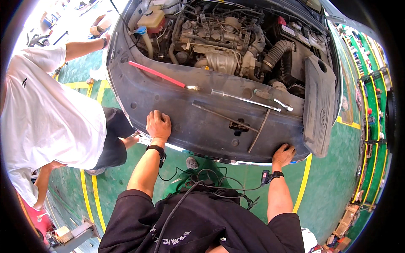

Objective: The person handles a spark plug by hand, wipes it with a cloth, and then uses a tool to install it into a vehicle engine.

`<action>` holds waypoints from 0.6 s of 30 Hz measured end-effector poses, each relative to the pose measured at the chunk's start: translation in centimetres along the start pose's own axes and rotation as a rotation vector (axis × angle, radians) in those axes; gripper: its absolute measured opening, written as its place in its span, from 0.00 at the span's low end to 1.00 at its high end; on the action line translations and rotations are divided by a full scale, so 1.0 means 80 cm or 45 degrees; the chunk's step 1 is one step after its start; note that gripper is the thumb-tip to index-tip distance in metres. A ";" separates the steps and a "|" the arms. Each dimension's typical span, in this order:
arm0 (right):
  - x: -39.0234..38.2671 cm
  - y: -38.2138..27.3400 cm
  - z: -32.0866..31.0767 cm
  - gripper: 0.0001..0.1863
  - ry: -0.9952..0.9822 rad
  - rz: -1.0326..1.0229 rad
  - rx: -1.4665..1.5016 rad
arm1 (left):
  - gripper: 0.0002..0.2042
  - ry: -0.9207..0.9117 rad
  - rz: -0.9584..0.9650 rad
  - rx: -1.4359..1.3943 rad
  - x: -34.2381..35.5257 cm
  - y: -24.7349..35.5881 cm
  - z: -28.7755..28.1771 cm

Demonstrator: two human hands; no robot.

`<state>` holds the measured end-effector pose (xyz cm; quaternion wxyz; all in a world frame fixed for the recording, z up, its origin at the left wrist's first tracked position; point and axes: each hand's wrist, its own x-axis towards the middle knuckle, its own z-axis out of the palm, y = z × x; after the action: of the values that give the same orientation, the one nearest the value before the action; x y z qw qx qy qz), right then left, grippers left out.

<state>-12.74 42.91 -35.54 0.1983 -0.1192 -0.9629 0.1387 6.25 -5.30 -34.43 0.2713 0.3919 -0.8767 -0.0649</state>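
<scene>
My left hand [159,125] rests palm down on the black plastic front panel [190,135] of a car, fingers loosely bent and holding nothing. At the panel's right front edge, my right hand [284,155] leans with its fingers a little apart, also without a tool. Between and beyond the hands lie a T-shaped metal bar [228,117], a long shiny extension bar [247,100] and a ratchet [283,105] with a dark handle. A red rod [158,75] with a brass-coloured tip lies farther left. The grey engine cover [319,107] is propped on the right side.
The exposed engine [219,46] lies beyond the panel, with a ribbed air hose [278,55] at its right. A person in a white shirt [50,114] stands at left, one hand on the car's edge. Black cables [206,177] hang before me. Green shelves [371,105] line the right.
</scene>
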 end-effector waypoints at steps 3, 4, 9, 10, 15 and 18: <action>0.000 0.001 0.001 0.17 0.032 -0.004 0.003 | 0.06 0.009 -0.012 0.008 0.000 0.001 -0.001; 0.000 0.000 -0.001 0.17 0.008 -0.002 0.013 | 0.06 0.018 -0.015 0.010 -0.001 0.002 -0.001; -0.002 -0.005 -0.005 0.17 -0.020 0.013 0.025 | 0.06 0.006 -0.012 0.006 -0.001 0.002 -0.004; -0.002 -0.003 -0.004 0.17 -0.001 -0.008 0.028 | 0.06 0.006 -0.014 0.003 -0.001 0.003 -0.003; 0.000 0.001 -0.004 0.17 -0.011 -0.008 0.044 | 0.06 0.000 -0.010 -0.005 0.000 0.005 -0.003; -0.001 -0.006 -0.006 0.18 -0.003 -0.016 0.040 | 0.06 0.007 -0.005 -0.002 0.000 0.003 -0.004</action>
<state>-12.55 42.58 -34.99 0.1998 -0.1098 -0.9616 0.1528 6.25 -5.14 -34.11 0.2741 0.3935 -0.8751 -0.0651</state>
